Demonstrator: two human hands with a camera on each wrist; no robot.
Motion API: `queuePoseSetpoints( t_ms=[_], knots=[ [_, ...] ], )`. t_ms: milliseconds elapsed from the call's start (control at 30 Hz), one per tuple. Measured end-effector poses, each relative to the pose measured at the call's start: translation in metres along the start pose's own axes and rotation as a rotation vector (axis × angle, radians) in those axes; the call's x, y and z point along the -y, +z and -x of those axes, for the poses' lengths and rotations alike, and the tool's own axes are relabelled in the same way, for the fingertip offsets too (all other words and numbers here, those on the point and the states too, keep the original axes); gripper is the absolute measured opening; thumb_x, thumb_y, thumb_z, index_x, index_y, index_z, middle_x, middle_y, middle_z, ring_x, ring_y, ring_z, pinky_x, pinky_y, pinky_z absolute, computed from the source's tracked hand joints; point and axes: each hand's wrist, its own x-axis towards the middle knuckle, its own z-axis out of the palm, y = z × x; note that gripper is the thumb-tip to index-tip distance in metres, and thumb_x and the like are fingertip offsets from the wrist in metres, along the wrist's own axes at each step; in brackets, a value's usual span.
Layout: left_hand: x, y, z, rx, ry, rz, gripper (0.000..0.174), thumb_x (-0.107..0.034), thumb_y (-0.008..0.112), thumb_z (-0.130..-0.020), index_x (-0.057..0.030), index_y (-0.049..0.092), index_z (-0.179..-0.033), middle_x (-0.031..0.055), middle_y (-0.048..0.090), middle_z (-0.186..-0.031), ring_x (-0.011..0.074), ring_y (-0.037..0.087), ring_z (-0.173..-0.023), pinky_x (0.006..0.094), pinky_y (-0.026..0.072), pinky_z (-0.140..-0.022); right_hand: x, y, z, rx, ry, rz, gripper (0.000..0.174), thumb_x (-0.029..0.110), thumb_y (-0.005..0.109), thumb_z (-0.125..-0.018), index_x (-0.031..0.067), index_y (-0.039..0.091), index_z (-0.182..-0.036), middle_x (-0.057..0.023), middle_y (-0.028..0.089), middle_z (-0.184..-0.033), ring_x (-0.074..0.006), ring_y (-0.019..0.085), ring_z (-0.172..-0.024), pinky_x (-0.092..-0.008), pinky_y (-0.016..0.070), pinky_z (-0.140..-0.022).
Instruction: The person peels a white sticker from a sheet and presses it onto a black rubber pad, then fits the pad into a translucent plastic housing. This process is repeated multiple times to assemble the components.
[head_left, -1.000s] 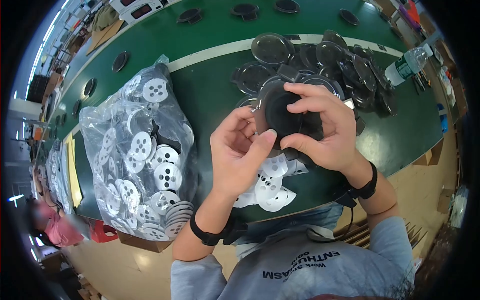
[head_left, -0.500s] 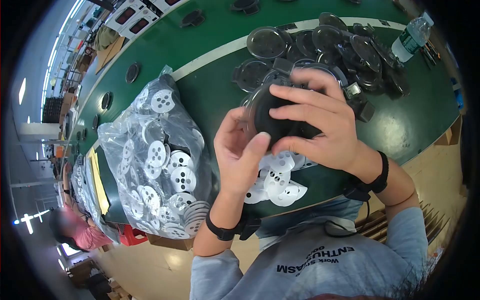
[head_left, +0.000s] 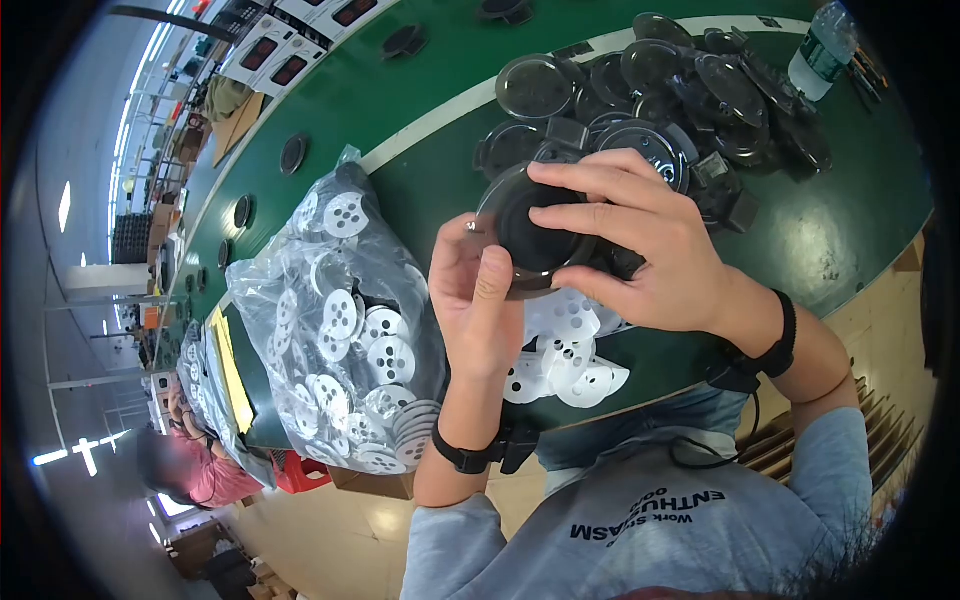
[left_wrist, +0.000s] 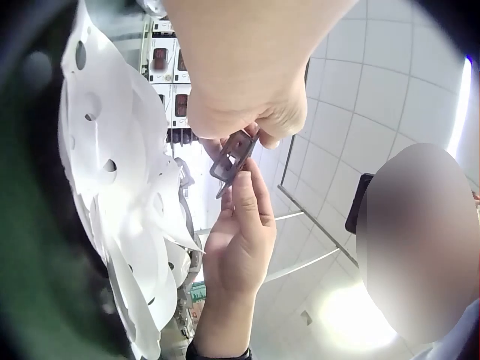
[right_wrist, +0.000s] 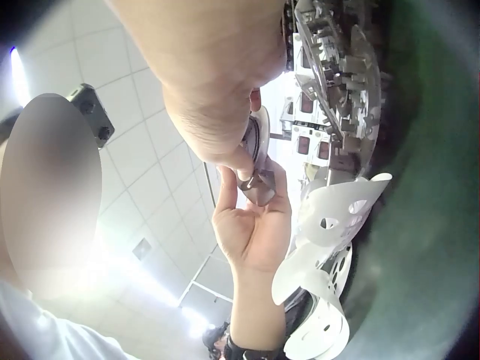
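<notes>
Both hands hold up a round dark plastic part (head_left: 541, 232) with a smoky see-through rim, above the green table's near edge. My left hand (head_left: 478, 310) holds its left side, fingers behind the rim and thumb upright in front. From the right, my right hand (head_left: 645, 245) grips it, with two fingertips over the black face and the thumb at the lower edge. The left wrist view shows the part (left_wrist: 231, 159) edge-on between the hands; a box-like block (right_wrist: 259, 187) on it appears in the right wrist view. White discs with holes (head_left: 572, 368) lie beneath the hands.
A clear plastic bag (head_left: 280, 258) of white holed discs stands to the left. Similar dark parts (head_left: 700, 95) are heaped behind the hands, beside a water bottle (head_left: 822, 52). More stand spaced along the green table (head_left: 450, 75). A person in pink (head_left: 215, 465) is at far left.
My right fingers have spread over the black face, and my left thumb has drawn back from it to the rim. The head view has turned, so the scene sits farther right.
</notes>
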Motion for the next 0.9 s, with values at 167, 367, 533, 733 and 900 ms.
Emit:
queuePoseSetpoints(
  t_ms=[167,367,533,733,900],
  knots=[
    [-0.003,-0.001,0.001,-0.031,-0.028,0.001,0.025,-0.011,0.05,-0.103,-0.0032,0.047,-0.126,0.0129,0.06,-0.126,0.0216,0.061,-0.116,0.0397,0.0502,-0.1,0.001,0.002,0.002,0.007,0.076,-0.064,0.051,0.002,0.081,-0.065,0.0073,0.07,-0.115,-0.0146,0.062,-0.133,-0.0317,0.059,-0.11,-0.039,0.051,-0.094],
    [-0.001,0.005,-0.001,-0.078,-0.048,-0.036,0.022,-0.003,0.053,-0.1,-0.0042,0.049,-0.121,0.0117,0.062,-0.119,0.0201,0.062,-0.111,0.037,0.052,-0.096,0.003,0.005,-0.002,-0.199,0.363,-0.329,0.036,0.007,0.075,-0.081,0.0027,0.065,-0.115,-0.0079,0.065,-0.105,-0.0147,0.06,-0.086,-0.028,0.0504,-0.072],
    [-0.001,0.009,0.001,-0.095,-0.031,-0.114,0.023,0.003,0.06,-0.095,-0.003,0.049,-0.115,0.0073,0.061,-0.106,0.0139,0.061,-0.097,0.0282,0.051,-0.086,-0.003,0.0,0.0,-0.028,0.671,-0.672,0.022,0.016,0.065,-0.097,-0.0008,0.064,-0.11,0.0038,0.06,-0.075,-0.0007,0.052,-0.062,-0.0188,0.0407,-0.053],
    [0.0,0.006,0.001,-0.135,0.061,-0.354,0.026,0.0,0.069,-0.09,-0.0018,0.052,-0.109,0.005,0.06,-0.094,0.0082,0.058,-0.079,0.0216,0.0483,-0.07,0.001,-0.001,-0.004,-0.003,0.711,-0.8,0.022,0.016,0.066,-0.096,0.0004,0.062,-0.112,0.0027,0.062,-0.081,-0.001,0.054,-0.067,-0.0187,0.0438,-0.055],
    [0.002,0.004,0.0,-0.112,0.091,-0.375,0.026,0.0,0.069,-0.09,-0.0009,0.053,-0.111,0.004,0.06,-0.092,0.007,0.057,-0.077,0.0202,0.0462,-0.067,0.001,-0.001,-0.001,0.031,0.657,-0.767,0.028,0.01,0.068,-0.094,0.0009,0.059,-0.119,0.0019,0.063,-0.084,-0.0014,0.055,-0.069,-0.0187,0.0455,-0.056]
  ],
)
